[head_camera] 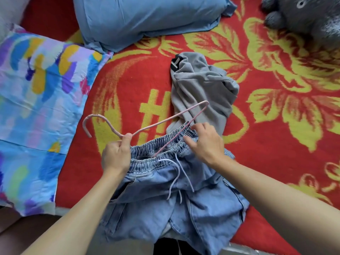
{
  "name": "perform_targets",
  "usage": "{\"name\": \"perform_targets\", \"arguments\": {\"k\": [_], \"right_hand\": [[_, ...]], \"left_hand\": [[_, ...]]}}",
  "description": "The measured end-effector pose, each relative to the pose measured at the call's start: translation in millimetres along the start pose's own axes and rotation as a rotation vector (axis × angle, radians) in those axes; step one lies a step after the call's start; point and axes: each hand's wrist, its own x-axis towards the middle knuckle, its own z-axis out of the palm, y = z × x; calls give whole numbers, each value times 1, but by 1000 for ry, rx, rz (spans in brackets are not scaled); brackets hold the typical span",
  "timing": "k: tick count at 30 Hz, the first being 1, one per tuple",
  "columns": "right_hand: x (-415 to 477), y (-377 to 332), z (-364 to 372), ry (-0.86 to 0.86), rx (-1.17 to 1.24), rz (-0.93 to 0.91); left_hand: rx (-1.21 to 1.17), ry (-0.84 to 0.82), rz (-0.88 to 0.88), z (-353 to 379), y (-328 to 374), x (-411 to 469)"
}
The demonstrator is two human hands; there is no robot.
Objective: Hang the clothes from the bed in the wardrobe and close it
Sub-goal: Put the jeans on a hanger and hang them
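Light blue denim shorts with an elastic waistband and white drawstring lie at the bed's near edge. A pink wire hanger lies partly across them, one arm slipped inside the waistband. My left hand grips the hanger at the base of its hook, together with the waistband's left end. My right hand pinches the waistband's far edge where the hanger arm enters. A crumpled grey garment with a black label lies just beyond the shorts.
A red blanket with yellow flower pattern covers the bed. A blue pillow lies at the top, a colourful patterned pillow at the left, a grey plush toy at the top right. No wardrobe is in view.
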Motion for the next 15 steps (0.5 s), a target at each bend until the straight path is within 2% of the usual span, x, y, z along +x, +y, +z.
{"name": "perform_targets", "arguments": {"k": [2, 6, 12, 15], "right_hand": [[8, -9, 14, -160, -59, 136], [26, -6, 23, -281, -37, 316], [22, 97, -34, -143, 95, 566], [18, 101, -47, -101, 125, 513]], "left_hand": [[-1, -37, 66, 2, 2, -6], [-4, -63, 142, -4, 1, -12], [59, -72, 183, -12, -16, -16], [65, -94, 185, -5, -20, -20]]}}
